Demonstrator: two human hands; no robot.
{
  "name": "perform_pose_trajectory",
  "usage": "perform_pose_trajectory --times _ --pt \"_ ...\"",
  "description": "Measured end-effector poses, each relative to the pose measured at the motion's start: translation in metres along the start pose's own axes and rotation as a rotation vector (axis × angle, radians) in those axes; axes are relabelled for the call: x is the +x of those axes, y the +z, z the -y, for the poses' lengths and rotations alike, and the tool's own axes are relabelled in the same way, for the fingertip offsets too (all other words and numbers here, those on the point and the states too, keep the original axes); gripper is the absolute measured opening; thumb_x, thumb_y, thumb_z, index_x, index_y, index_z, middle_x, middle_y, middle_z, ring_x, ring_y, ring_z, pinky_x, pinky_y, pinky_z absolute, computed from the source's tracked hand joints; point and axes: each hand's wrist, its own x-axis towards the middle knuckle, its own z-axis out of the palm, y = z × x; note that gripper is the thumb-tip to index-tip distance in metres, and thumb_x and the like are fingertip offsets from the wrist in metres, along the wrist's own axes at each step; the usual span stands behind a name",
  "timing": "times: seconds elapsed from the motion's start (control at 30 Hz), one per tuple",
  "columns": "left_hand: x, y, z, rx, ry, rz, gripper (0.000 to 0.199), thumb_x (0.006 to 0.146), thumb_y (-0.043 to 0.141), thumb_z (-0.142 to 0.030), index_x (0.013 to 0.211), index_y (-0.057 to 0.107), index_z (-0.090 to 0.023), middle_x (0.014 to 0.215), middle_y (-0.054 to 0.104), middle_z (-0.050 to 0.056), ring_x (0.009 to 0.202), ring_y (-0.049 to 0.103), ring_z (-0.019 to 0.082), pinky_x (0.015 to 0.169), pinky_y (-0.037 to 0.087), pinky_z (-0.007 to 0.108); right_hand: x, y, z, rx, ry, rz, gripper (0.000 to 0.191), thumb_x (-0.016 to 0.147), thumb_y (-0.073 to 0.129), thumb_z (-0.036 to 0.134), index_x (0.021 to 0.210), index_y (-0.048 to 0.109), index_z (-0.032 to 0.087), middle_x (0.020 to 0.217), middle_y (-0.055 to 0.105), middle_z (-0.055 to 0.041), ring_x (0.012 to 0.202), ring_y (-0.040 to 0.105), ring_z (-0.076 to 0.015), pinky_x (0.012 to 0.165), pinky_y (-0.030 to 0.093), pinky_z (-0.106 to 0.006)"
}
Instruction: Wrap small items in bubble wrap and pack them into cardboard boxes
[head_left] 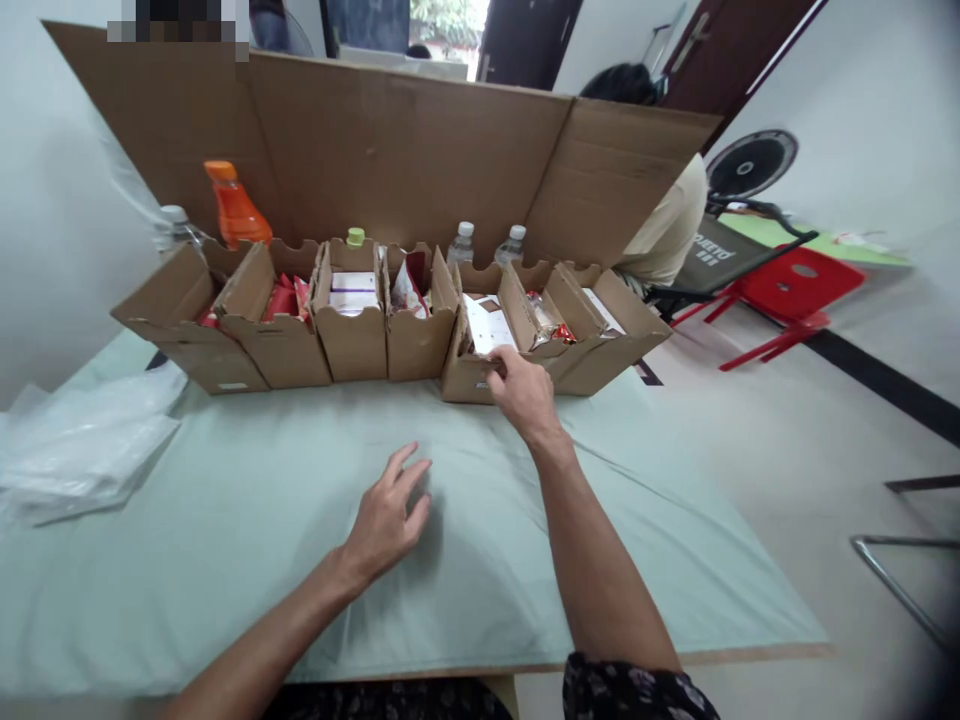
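Several open cardboard bins stand in a row along the back of the table, with packets and white boxes inside. My right hand (521,393) pinches the front rim of one cardboard bin (466,378), which holds a white patterned box (487,322) and juts slightly forward of its neighbours. Over the green tablecloth, my left hand (388,520) hovers with its fingers apart and nothing in them. The nearest bin on its far side is a brown one (420,347) with a red and white packet (409,290).
A tall cardboard panel (405,150) rises behind the bins. An orange bottle (238,208) and clear bottles stand before it. Clear plastic bags (90,440) lie at the left on the tablecloth (247,560). A seated person, a red stool (802,285) and a fan (752,163) are beyond.
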Motion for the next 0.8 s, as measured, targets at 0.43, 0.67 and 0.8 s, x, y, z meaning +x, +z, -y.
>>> perform_pose_trajectory --times 0.43,0.67,0.8 --pt "-0.020 -0.020 -0.008 -0.317 -0.096 0.082 0.088 0.077 0.069 -0.024 0.159 0.037 -0.024 0.164 0.038 0.019 0.132 0.060 0.036 0.102 0.057 0.054 -0.266 -0.095 -0.132 0.449 0.288 -0.287 0.060 0.070 0.080 0.043 0.129 0.068 0.036 0.117 0.075 -0.0126 0.105 0.073 -0.0374 0.083 0.060 -0.051" --pt "-0.039 0.011 -0.029 -0.494 -0.062 0.148 0.096 0.075 0.072 -0.021 0.162 0.032 -0.028 0.163 0.043 0.017 0.148 0.044 0.041 0.110 0.051 0.060 -0.284 -0.050 -0.128 0.638 0.376 -0.047 0.079 0.070 0.085 0.051 0.141 0.056 0.029 0.131 0.068 -0.0152 0.109 0.072 -0.0361 0.088 0.063 -0.050" --pt "-0.046 0.004 -0.013 -0.493 -0.163 -0.064 0.087 0.079 0.069 -0.026 0.160 0.034 -0.026 0.162 0.043 0.017 0.146 0.047 0.038 0.108 0.054 0.056 -0.231 -0.014 -0.102 0.642 0.191 -0.048 0.060 0.079 0.079 0.052 0.128 0.061 0.024 0.121 0.071 -0.0129 0.100 0.072 -0.0288 0.086 0.062 -0.045"
